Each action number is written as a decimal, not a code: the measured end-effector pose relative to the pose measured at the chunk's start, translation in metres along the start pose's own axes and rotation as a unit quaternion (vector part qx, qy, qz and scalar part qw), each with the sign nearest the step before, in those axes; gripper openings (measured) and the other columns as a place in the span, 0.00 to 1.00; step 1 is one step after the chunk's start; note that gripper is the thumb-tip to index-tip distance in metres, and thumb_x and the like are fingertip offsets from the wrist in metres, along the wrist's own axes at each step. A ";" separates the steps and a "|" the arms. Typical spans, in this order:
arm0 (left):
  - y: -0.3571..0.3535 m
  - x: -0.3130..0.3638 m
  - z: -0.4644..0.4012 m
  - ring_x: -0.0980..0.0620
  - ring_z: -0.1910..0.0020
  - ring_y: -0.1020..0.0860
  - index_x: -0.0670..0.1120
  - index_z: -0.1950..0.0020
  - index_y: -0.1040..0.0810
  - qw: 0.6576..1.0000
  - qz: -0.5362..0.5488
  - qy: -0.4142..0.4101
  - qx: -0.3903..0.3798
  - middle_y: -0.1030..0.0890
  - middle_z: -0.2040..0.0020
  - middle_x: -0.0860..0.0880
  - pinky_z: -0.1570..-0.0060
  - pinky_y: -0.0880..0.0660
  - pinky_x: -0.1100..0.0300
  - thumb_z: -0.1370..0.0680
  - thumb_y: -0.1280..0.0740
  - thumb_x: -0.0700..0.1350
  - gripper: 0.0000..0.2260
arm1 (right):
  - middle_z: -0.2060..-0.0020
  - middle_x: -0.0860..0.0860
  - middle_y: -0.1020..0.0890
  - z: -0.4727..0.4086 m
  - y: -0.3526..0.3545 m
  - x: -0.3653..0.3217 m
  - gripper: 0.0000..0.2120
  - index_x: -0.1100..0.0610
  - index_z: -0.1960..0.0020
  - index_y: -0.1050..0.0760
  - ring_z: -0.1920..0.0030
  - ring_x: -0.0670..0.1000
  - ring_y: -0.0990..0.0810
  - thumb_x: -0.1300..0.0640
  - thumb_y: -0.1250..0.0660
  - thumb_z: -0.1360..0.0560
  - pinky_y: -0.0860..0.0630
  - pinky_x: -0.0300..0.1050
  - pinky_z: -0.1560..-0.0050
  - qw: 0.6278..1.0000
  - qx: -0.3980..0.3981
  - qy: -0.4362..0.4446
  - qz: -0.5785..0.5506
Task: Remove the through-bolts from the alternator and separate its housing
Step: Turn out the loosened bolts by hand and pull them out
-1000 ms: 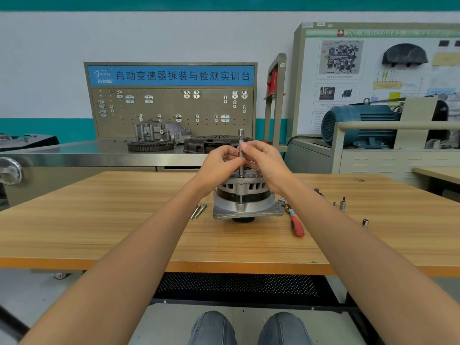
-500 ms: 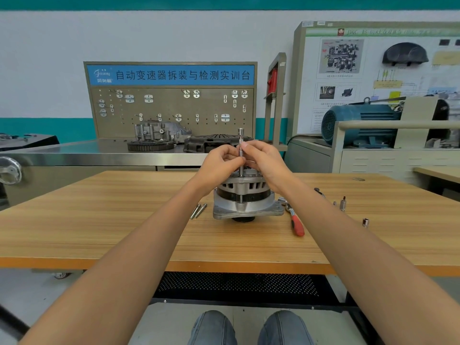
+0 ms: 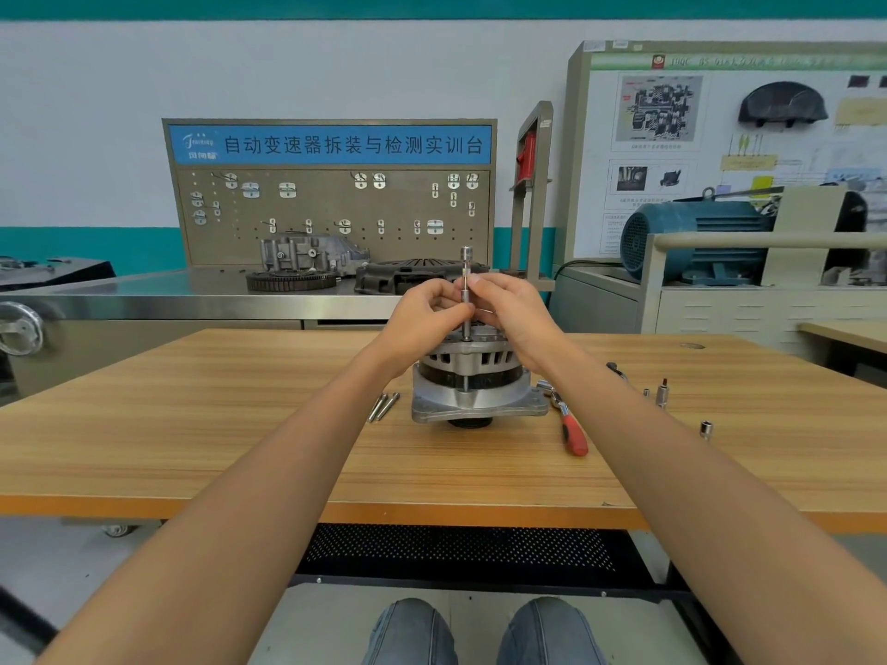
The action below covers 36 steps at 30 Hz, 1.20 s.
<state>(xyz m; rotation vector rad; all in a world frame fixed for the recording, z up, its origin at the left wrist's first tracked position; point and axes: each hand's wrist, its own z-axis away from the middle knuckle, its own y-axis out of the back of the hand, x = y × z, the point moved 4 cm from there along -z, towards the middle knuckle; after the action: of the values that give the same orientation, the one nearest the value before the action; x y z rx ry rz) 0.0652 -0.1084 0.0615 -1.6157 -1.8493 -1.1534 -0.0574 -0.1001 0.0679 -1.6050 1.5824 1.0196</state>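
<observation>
While the alternator (image 3: 473, 381) stood upright near the middle of the wooden surface (image 3: 192, 424), both hands met above it. The left hand (image 3: 427, 314) and right hand (image 3: 516, 312) had their fingers pinched together on a thin upright socket extension (image 3: 466, 280). Two loose bolts (image 3: 383, 406) lay just left of the housing, a red-handled ratchet (image 3: 571, 427) right.
</observation>
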 end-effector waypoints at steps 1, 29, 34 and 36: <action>0.000 0.000 0.000 0.58 0.59 0.23 0.49 0.54 0.24 1.000 -0.002 -0.001 0.002 0.21 0.58 0.51 0.61 0.26 0.71 0.24 0.32 0.40 0.04 | 0.51 0.51 0.18 0.000 0.000 0.001 0.07 0.52 0.50 0.22 0.46 0.50 0.20 0.56 0.39 0.21 0.24 0.43 0.43 1.000 -0.001 -0.001 0.000; 0.001 -0.001 0.000 0.56 0.57 0.22 0.48 0.53 0.24 1.000 -0.003 0.004 0.001 0.20 0.56 0.49 0.59 0.25 0.69 0.24 0.32 0.40 0.04 | 0.50 0.51 0.18 -0.001 0.000 0.002 0.07 0.53 0.47 0.23 0.47 0.48 0.19 0.53 0.37 0.21 0.22 0.39 0.48 1.000 0.003 -0.001 -0.002; 0.001 -0.001 0.000 0.55 0.56 0.22 0.49 0.53 0.24 1.000 -0.005 0.003 0.008 0.20 0.56 0.49 0.56 0.24 0.66 0.24 0.32 0.41 0.04 | 0.51 0.51 0.19 -0.001 0.002 0.003 0.03 0.52 0.50 0.24 0.47 0.49 0.20 0.54 0.36 0.22 0.23 0.41 0.46 1.000 0.011 0.011 0.021; 0.000 -0.001 0.000 0.53 0.54 0.22 0.49 0.53 0.24 1.000 -0.005 0.008 0.005 0.20 0.55 0.48 0.52 0.23 0.61 0.24 0.33 0.39 0.05 | 0.52 0.49 0.18 -0.001 0.001 0.002 0.05 0.51 0.51 0.23 0.48 0.47 0.20 0.56 0.38 0.21 0.23 0.38 0.51 1.000 0.005 0.010 0.015</action>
<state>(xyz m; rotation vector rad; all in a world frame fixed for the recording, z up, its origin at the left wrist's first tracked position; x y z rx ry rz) 0.0654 -0.1089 0.0611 -1.5890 -1.8528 -1.1559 -0.0585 -0.1016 0.0670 -1.5943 1.6258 1.0137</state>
